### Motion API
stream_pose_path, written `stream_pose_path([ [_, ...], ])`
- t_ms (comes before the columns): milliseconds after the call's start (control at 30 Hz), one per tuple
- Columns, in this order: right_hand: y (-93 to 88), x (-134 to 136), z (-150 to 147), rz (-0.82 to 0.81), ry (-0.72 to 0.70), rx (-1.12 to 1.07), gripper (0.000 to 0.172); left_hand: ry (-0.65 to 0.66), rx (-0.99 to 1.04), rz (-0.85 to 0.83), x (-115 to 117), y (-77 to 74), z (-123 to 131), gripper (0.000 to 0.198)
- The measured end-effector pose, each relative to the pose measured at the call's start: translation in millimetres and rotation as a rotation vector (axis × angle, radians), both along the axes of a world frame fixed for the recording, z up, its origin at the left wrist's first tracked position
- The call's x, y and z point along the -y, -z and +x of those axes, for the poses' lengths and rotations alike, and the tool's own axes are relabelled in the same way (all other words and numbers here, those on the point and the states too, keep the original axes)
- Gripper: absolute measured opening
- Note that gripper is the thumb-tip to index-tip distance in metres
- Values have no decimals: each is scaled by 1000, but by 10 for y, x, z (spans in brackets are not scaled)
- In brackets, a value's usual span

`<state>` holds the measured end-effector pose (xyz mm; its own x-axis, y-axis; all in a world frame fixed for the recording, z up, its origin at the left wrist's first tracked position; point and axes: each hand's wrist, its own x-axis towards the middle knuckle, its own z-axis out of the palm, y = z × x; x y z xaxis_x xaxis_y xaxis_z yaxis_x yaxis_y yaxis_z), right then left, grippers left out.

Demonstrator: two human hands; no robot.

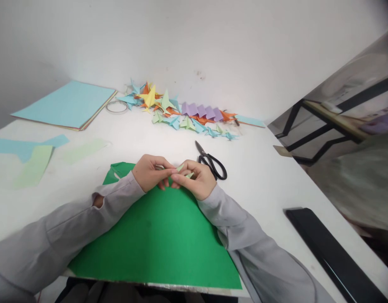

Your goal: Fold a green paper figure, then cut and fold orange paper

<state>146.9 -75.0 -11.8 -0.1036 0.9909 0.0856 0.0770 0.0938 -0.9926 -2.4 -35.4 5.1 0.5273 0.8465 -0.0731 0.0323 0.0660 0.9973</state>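
Observation:
Both my hands meet above the far part of a green sheet [156, 240]. Between their fingertips is a small pale green folded paper piece [189, 175], mostly covered by the fingers. My left hand [151, 171] pinches it from the left, thumb and forefinger together. From the other side my right hand [198, 179] grips it, with two pale green points sticking out between the fingers. Just beyond my right hand lies a pair of black scissors [214, 163], blades pointing away.
Colourful folded paper pieces [165, 103] line the wall. A stack of coloured paper [67, 103] and a tape roll [116, 107] lie at back left. Blue [26, 147] and green paper offcuts [34, 166] lie left. A long black object [333, 252] rests at right.

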Motion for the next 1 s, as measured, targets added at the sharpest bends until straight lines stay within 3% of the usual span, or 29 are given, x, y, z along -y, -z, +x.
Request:
stream_pose_path([
  [433, -74, 7, 5, -36, 3, -76, 33, 137, 39, -146, -31, 17, -26, 23],
  [633, -49, 1, 6, -37, -14, -118, 34, 27, 74, -118, -49, -6, -31, 30],
  [1000, -95, 50, -3, 19, -140, 72, 44, 97, 143, -147, -9, -28, -22, 32],
])
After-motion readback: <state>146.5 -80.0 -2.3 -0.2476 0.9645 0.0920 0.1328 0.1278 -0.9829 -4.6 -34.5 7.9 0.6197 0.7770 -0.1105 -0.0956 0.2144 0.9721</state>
